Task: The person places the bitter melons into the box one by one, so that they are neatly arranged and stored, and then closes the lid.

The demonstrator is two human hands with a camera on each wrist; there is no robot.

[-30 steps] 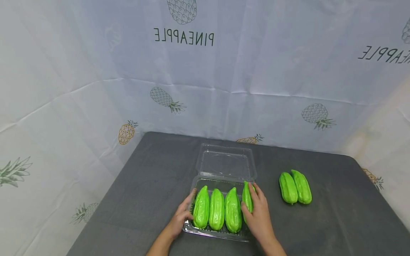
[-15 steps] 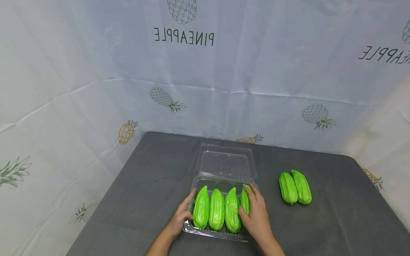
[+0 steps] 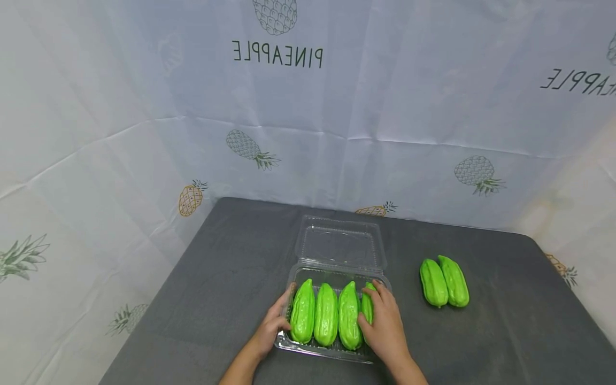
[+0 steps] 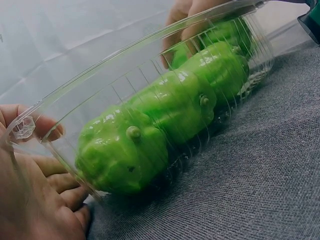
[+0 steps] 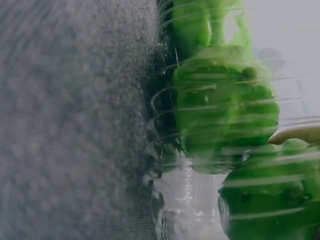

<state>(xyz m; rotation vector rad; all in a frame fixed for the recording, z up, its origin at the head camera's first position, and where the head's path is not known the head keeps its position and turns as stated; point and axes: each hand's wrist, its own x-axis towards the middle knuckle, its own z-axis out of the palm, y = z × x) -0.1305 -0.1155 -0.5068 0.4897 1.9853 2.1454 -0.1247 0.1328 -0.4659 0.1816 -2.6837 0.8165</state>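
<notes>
Right hand (image 3: 385, 327): thumb and fingers were bent round the end vegetable (image 3: 368, 309), a green, lumpy piece, clamped between them at the far-right place of the clear base (image 3: 323, 352); in the right wrist view it sat higher off the table than its neighbour. Immediately left of this grip, the third vegetable (image 3: 349, 320), green and glossy, lay lengthwise in the base, close to the right thumb. Further left of the grip, in the same row, the second vegetable (image 3: 325, 316) and the first vegetable (image 3: 302, 314), both of like kind, blunt ends toward the person. Left hand (image 3: 268, 327), beyond the row: thumb over the rim and fingers outside, pinching the left wall of the base. Behind the grip, the clear lid (image 3: 340, 246), laid back open and joined along the base's rear edge. Right of the grip and well apart, two loose vegetables (image 3: 454, 282), green, side by side and touching. Beneath all, one dark grey table (image 3: 218, 283). Beyond, one pale curtain (image 3: 308, 101), printed with pineapples and reversed lettering (image 3: 277, 54).
</notes>
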